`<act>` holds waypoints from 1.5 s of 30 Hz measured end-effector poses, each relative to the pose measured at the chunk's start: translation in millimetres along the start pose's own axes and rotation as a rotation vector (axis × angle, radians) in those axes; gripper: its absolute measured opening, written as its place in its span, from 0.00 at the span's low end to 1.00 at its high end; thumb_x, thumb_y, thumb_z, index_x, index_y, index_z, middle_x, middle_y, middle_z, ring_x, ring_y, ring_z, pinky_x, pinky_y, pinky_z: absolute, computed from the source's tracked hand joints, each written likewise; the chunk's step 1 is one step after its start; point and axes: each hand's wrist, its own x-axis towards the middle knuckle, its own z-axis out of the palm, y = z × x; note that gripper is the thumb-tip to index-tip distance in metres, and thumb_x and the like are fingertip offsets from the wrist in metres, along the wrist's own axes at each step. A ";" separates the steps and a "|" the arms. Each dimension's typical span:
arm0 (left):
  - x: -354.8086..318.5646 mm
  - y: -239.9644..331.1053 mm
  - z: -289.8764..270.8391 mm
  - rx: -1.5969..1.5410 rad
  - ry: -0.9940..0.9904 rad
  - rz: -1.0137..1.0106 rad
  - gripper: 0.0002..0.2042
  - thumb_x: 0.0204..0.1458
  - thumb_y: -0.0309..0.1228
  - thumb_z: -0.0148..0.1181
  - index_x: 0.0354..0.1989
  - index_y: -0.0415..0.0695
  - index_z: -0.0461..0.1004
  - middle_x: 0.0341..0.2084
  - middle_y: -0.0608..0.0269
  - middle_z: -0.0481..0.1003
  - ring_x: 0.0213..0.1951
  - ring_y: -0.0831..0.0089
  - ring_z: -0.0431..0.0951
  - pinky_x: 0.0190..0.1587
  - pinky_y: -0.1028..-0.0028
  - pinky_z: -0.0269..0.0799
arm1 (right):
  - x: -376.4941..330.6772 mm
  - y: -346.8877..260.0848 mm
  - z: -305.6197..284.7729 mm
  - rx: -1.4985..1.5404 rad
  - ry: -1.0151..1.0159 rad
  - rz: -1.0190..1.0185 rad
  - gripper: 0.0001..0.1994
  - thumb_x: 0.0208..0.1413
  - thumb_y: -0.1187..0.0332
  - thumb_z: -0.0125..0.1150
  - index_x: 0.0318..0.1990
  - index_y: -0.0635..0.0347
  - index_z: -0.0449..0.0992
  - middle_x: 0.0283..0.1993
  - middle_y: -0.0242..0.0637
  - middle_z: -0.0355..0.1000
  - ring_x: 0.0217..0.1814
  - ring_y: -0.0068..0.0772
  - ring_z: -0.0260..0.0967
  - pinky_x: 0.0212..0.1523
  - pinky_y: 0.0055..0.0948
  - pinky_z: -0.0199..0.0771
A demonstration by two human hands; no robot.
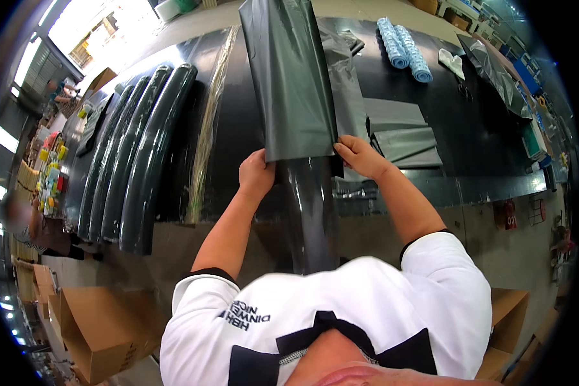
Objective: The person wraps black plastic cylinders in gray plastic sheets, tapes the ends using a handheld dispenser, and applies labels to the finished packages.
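Observation:
A dark grey plastic bag (296,83) stretches away from me over the table, its open edge facing me. My left hand (257,174) is closed on the bag's left near corner. The right near corner is pinched between the fingers of my right hand (361,156). From under the bag's edge a glossy dark roll (309,212) in transparent film comes toward my body, past the table's near edge. How far the roll reaches inside the bag is hidden. Just right of the bag lie folded grey plastic bags (405,138), near my right hand.
Several film-wrapped dark rolls (149,154) lie on the black table (235,128) at left, beside a strip of transparent film (209,122). Two light-blue patterned rolls (405,51) and scissors (463,90) lie far right. A cardboard box (106,328) stands lower left; another person (35,222) is beyond the left side.

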 end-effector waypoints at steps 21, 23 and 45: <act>-262.8 32.8 -52.7 0.097 -0.686 -0.645 0.16 0.47 0.38 0.61 0.42 0.44 0.78 0.40 0.44 0.77 0.45 0.48 0.77 0.44 0.58 0.72 | -216.9 100.8 84.0 0.176 -0.337 0.450 0.10 0.59 0.66 0.63 0.39 0.60 0.69 0.33 0.34 0.68 0.36 0.24 0.64 0.38 0.32 0.67; -253.0 40.3 -46.0 0.157 -0.670 -0.702 0.17 0.49 0.39 0.60 0.45 0.44 0.78 0.42 0.44 0.77 0.46 0.49 0.77 0.45 0.59 0.72 | -214.3 124.8 92.1 0.087 -0.230 0.273 0.20 0.55 0.66 0.67 0.52 0.59 0.66 0.37 0.39 0.71 0.40 0.29 0.69 0.42 0.34 0.68; -260.5 36.6 -44.3 -0.472 -0.947 -0.835 0.15 0.58 0.36 0.59 0.44 0.35 0.76 0.32 0.53 0.77 0.38 0.71 0.75 0.42 0.67 0.70 | -144.3 27.2 133.6 -0.468 0.183 0.264 0.55 0.40 0.70 0.67 0.73 0.59 0.35 0.57 0.56 0.69 0.55 0.59 0.70 0.52 0.45 0.72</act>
